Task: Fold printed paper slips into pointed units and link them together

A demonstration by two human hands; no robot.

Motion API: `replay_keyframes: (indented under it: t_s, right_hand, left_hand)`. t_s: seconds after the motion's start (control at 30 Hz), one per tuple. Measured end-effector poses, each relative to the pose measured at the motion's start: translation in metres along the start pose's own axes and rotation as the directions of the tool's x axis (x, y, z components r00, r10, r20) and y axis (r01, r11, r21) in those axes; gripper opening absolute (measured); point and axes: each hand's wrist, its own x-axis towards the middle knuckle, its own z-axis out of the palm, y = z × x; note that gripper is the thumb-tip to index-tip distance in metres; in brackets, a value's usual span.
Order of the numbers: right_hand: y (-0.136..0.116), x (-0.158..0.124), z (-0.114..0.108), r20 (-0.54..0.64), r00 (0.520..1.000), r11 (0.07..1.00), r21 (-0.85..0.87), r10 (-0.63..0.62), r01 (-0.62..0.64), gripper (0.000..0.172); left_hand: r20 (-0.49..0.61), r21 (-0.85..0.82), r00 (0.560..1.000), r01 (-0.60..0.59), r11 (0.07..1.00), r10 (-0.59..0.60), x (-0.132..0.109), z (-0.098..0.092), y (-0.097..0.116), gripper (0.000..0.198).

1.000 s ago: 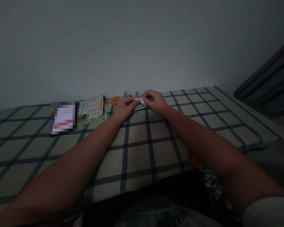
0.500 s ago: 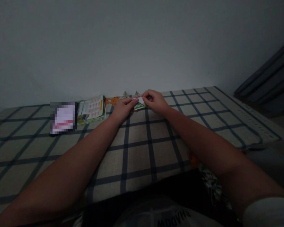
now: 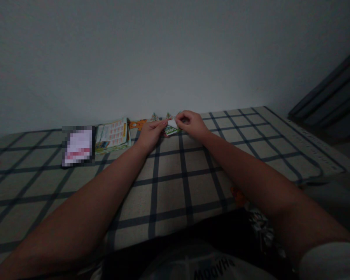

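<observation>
Both my arms reach far forward over a checked cloth (image 3: 169, 182). My left hand (image 3: 150, 134) and my right hand (image 3: 192, 123) meet near the wall and pinch a small folded paper (image 3: 171, 127), white with green print. The left fingertips press its left edge, the right fingers are curled over its right side. Two small folded paper shapes (image 3: 155, 116) stand just behind the hands by the wall.
A stack of printed leaflets (image 3: 112, 135) lies left of the hands, with a blurred card (image 3: 78, 146) further left. An orange printed figure (image 3: 138, 124) shows on the cloth. A dark curtain (image 3: 332, 105) hangs at the right. The room is dim.
The hands have shifted slightly on the folded paper, the left fingertips moving up toward its top edge. The arms stay in place.
</observation>
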Motion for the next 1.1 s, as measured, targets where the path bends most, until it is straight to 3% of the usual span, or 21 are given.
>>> replay_keyframes:
  t_s: [0.37, 0.67, 0.87, 1.1]
  right_hand:
    - [0.0006, 0.0008, -0.0002, -0.01, 1.0, 1.0, -0.015, -0.027, 0.027, 0.01]
    - [-0.0034, 0.0009, -0.0007, -0.023, 1.0, 0.999, -0.042, -0.004, 0.003, 0.009]
    - [-0.0037, 0.001, -0.0021, -0.051, 0.999, 0.999, -0.044, -0.011, 0.008, 0.009]
    - [-0.0007, 0.0018, -0.0009, -0.043, 0.998, 0.997, -0.064, -0.043, 0.04, 0.01]
  left_hand:
    - [0.072, 0.098, 0.997, -0.028, 0.995, 0.021, 0.0002, -0.0003, 0.0042, 0.056]
    - [0.076, -0.028, 0.997, 0.017, 0.999, -0.015, 0.0015, 0.0017, 0.0018, 0.049]
    - [0.029, -0.194, 0.993, 0.115, 0.974, -0.112, 0.0041, 0.0018, -0.0016, 0.037]
    - [0.027, -0.109, 0.994, 0.111, 0.988, -0.108, 0.0024, 0.0044, 0.0043, 0.031]
